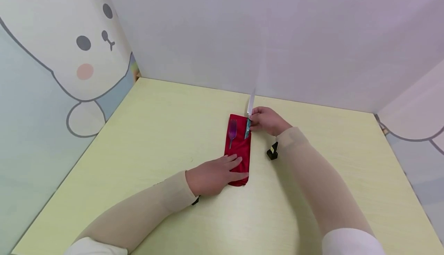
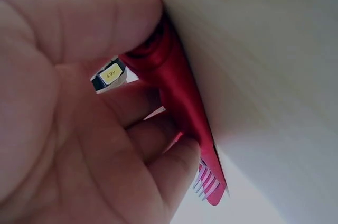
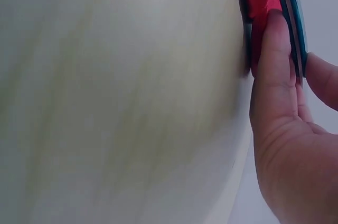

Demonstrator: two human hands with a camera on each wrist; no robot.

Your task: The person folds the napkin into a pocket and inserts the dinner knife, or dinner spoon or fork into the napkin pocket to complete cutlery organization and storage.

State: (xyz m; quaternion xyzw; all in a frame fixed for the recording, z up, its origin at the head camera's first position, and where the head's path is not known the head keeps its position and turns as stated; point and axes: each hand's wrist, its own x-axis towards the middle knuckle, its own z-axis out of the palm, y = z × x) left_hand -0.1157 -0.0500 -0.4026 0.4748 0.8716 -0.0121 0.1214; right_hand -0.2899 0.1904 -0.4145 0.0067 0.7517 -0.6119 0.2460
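Observation:
A red cloth pouch (image 1: 239,147) lies lengthwise on the table. My left hand (image 1: 215,175) rests on its near end with fingers spread; in the left wrist view, thumb and fingertips (image 2: 182,163) touch the red fabric (image 2: 182,84). On the pouch's far half is a fork (image 1: 232,131), tines pointing away; its tines (image 2: 206,182) also show in the left wrist view. A table knife (image 1: 250,106) with a teal handle slants over the far right edge, blade toward the wall. My right hand (image 1: 265,120) pinches that handle (image 3: 293,20) between thumb and fingers.
The pale wood-patterned table (image 1: 166,124) meets a plain light wall (image 1: 222,35) just beyond the knife's blade. A side wall with a cartoon animal (image 1: 93,54) stands at the left. Black wrist devices (image 1: 272,153) are worn under both wrists.

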